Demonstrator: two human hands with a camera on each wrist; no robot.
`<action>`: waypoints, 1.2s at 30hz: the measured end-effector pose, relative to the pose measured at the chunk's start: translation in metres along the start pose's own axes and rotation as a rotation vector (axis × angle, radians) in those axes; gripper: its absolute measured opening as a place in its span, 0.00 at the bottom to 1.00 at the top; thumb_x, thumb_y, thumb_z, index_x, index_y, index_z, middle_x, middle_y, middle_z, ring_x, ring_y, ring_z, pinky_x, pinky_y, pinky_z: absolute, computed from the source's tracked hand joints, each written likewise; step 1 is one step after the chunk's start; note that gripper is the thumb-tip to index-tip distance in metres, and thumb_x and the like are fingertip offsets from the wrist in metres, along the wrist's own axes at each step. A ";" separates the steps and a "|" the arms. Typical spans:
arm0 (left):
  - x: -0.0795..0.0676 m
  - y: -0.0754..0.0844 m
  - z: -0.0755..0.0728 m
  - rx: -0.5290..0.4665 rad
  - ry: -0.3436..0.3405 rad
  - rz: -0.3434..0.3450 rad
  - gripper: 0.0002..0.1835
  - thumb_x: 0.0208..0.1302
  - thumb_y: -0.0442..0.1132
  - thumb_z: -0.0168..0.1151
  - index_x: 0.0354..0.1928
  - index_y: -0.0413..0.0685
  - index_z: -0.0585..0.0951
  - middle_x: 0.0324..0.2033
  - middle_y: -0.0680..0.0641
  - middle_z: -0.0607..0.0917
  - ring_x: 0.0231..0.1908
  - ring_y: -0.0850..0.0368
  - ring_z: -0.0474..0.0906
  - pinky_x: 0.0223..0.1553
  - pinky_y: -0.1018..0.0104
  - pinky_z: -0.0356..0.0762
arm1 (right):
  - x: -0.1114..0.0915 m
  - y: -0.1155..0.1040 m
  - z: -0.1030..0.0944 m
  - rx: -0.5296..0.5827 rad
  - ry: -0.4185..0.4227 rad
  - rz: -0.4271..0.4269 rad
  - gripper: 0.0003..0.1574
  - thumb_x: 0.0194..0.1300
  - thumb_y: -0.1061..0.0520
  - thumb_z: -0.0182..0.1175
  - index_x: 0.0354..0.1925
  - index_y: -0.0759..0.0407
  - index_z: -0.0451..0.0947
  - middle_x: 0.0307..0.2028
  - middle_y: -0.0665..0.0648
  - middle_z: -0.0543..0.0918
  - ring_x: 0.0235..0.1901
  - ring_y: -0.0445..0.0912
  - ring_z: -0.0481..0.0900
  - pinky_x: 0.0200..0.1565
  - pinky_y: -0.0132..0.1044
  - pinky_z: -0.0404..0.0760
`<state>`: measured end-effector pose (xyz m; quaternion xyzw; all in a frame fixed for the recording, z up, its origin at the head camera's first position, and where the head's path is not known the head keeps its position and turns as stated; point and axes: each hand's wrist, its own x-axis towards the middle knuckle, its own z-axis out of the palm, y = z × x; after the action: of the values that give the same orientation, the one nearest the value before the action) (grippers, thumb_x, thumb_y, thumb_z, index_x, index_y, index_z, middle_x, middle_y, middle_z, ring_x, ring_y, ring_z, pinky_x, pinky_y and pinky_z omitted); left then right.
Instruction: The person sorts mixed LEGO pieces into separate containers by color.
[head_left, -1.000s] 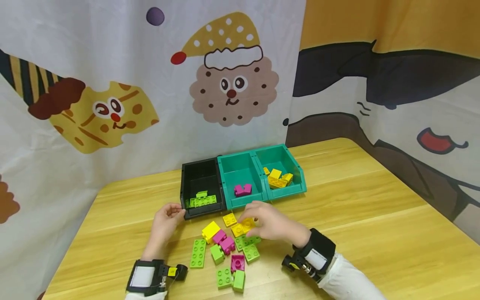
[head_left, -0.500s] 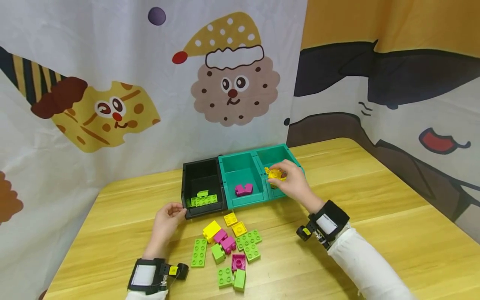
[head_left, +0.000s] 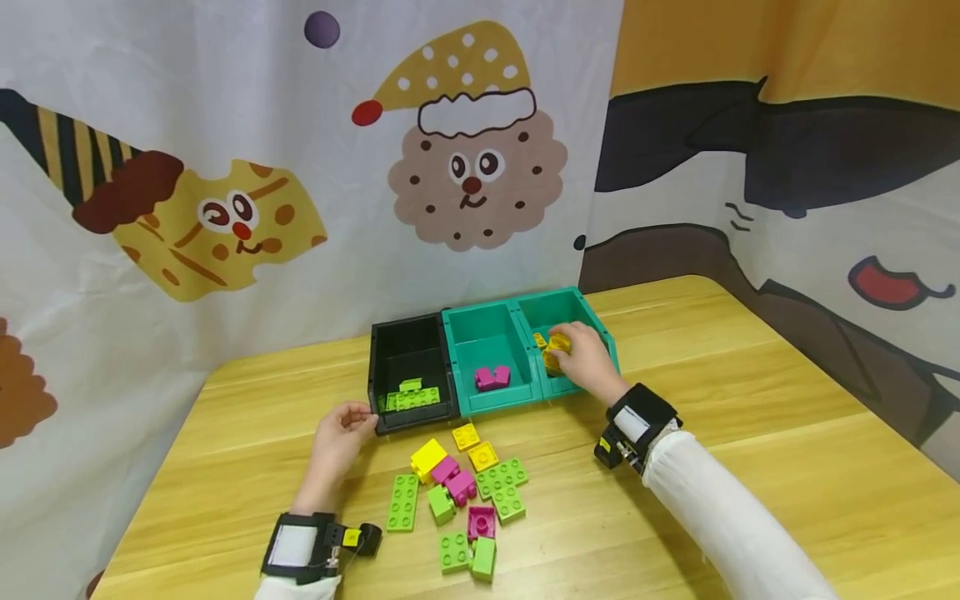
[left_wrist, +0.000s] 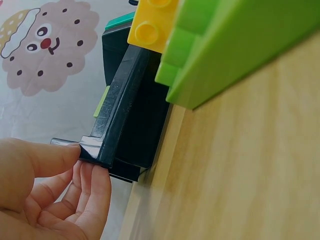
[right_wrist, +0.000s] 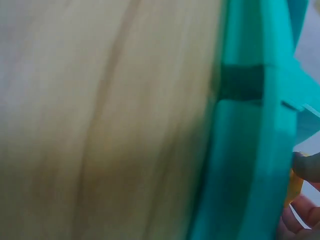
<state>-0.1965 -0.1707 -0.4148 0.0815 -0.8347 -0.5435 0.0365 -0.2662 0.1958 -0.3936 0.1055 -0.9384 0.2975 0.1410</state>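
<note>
Three bins: middle teal bin [head_left: 483, 333], black bin [head_left: 408, 346] to its left, second teal bin [head_left: 551, 307] to its right. Left hand [head_left: 340, 442] pinches black bin's front-left corner; right hand [head_left: 590, 358], inside second teal bin, grips a yellow brick [head_left: 559, 341]. Green bricks [head_left: 416, 399] in black, magenta bricks [head_left: 492, 379] in middle; loose mixed bricks [head_left: 461, 487] in front of middle bin.

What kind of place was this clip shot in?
Probably an indoor play corner or a simple recording setup: a wood-grain table stands before a cartoon-printed cloth backdrop, with toy bricks and small plastic bins on it.
</note>
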 end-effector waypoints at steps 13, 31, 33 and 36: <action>0.001 0.000 0.000 -0.004 0.001 -0.001 0.10 0.64 0.30 0.57 0.46 0.34 0.75 0.40 0.39 0.79 0.36 0.58 0.73 0.33 0.76 0.73 | 0.006 0.018 0.011 -0.093 -0.045 0.021 0.14 0.59 0.59 0.66 0.42 0.66 0.79 0.44 0.66 0.82 0.44 0.58 0.77 0.46 0.50 0.76; -0.002 -0.002 0.002 0.009 0.005 0.009 0.10 0.63 0.30 0.58 0.45 0.33 0.75 0.40 0.39 0.80 0.34 0.60 0.73 0.33 0.75 0.73 | 0.001 0.020 -0.008 -0.030 -0.105 -0.028 0.13 0.62 0.61 0.60 0.44 0.67 0.79 0.48 0.68 0.79 0.48 0.61 0.76 0.48 0.53 0.76; -0.002 -0.002 0.002 0.008 0.011 0.011 0.10 0.63 0.30 0.58 0.45 0.33 0.75 0.40 0.38 0.80 0.34 0.60 0.73 0.33 0.76 0.73 | 0.001 0.018 -0.013 0.007 -0.086 -0.036 0.13 0.63 0.61 0.59 0.45 0.67 0.79 0.48 0.67 0.78 0.47 0.60 0.76 0.47 0.52 0.76; -0.002 -0.002 0.002 0.011 0.011 0.017 0.10 0.63 0.30 0.58 0.45 0.33 0.75 0.40 0.38 0.80 0.34 0.61 0.73 0.33 0.76 0.73 | -0.003 0.011 -0.021 0.081 -0.061 -0.051 0.14 0.65 0.61 0.57 0.47 0.67 0.78 0.49 0.67 0.78 0.48 0.60 0.76 0.48 0.52 0.76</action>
<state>-0.1944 -0.1699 -0.4176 0.0776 -0.8380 -0.5382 0.0453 -0.2620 0.2176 -0.3842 0.1438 -0.9265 0.3280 0.1157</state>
